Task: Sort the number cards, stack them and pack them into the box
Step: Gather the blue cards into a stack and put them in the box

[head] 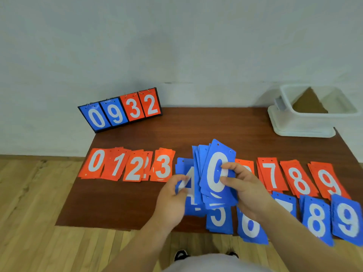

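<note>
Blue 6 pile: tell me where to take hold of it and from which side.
Pinch the blue 6 pile at its near short edge, coming from the front. That edge seems to overhang the table, so a pinch can likely close above and below it and lift the whole pile together.

Hands: left hand (pixel 172 195) and right hand (pixel 245 185), bare.
Forearms: bare.
Clothing: pale grey-white garment (pixel 212 265).
Shoes: black shoes (pixel 181 255), white marks on the left one.
</note>
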`<act>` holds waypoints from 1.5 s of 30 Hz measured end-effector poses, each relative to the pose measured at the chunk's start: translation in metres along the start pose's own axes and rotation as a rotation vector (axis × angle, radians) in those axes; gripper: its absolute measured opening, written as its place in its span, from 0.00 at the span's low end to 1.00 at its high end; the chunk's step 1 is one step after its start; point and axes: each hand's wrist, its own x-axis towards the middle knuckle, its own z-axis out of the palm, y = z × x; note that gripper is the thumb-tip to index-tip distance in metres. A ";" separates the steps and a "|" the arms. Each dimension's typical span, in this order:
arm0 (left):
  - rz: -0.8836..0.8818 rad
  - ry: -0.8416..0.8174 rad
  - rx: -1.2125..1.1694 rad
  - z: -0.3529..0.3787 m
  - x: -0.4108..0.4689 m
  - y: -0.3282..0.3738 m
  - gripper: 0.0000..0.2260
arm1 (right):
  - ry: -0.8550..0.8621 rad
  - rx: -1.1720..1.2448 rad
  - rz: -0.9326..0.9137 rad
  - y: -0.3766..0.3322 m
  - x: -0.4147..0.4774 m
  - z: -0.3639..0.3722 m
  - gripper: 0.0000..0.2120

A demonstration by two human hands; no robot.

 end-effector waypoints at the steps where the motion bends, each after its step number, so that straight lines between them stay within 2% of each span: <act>1: -0.009 -0.034 -0.045 0.002 -0.001 0.003 0.15 | 0.055 -0.095 -0.036 0.004 0.000 0.002 0.14; 4: 0.004 -0.055 -0.061 0.001 -0.003 0.009 0.14 | 0.207 -0.470 -0.063 0.016 -0.003 0.004 0.13; 5: 0.027 -0.054 -0.046 0.001 -0.003 0.009 0.13 | 0.242 -0.530 -0.051 0.020 -0.005 0.004 0.12; 8: 0.101 -0.116 -0.008 0.002 -0.006 0.011 0.09 | 0.266 -0.510 0.007 0.032 -0.011 0.004 0.11; 14: 0.126 -0.390 0.014 0.017 -0.008 0.008 0.07 | 0.200 -0.374 0.048 0.049 -0.024 0.001 0.11; 17: 0.135 -0.412 0.222 0.030 -0.005 0.006 0.10 | 0.338 -0.500 0.026 0.051 -0.026 -0.022 0.11; 20: 0.005 -0.357 0.378 0.049 -0.001 -0.010 0.17 | 0.512 -0.589 0.045 0.056 -0.028 -0.060 0.12; 22: -0.077 -0.294 0.445 0.064 0.003 -0.034 0.25 | 0.546 -0.592 0.067 0.058 -0.030 -0.084 0.12; 24: -0.135 -0.244 0.522 0.083 0.005 -0.058 0.33 | 0.535 -0.600 0.085 0.057 -0.034 -0.105 0.11; 28: -0.241 -0.065 0.731 0.127 -0.003 -0.075 0.40 | 0.469 -0.659 0.105 0.042 -0.042 -0.144 0.12; 31: -0.275 0.007 0.831 0.155 -0.008 -0.076 0.45 | 0.410 -0.706 0.114 0.031 -0.044 -0.172 0.12; 34: -0.321 0.056 0.840 0.174 -0.013 -0.080 0.47 | 0.358 -0.720 0.120 0.024 -0.042 -0.198 0.11; 39: -0.367 0.128 0.662 0.182 -0.030 -0.090 0.47 | 0.275 -0.742 0.155 0.020 -0.038 -0.221 0.10; 45: -0.265 0.144 0.566 0.181 -0.044 -0.086 0.41 | 0.236 -0.747 0.142 0.014 -0.037 -0.222 0.10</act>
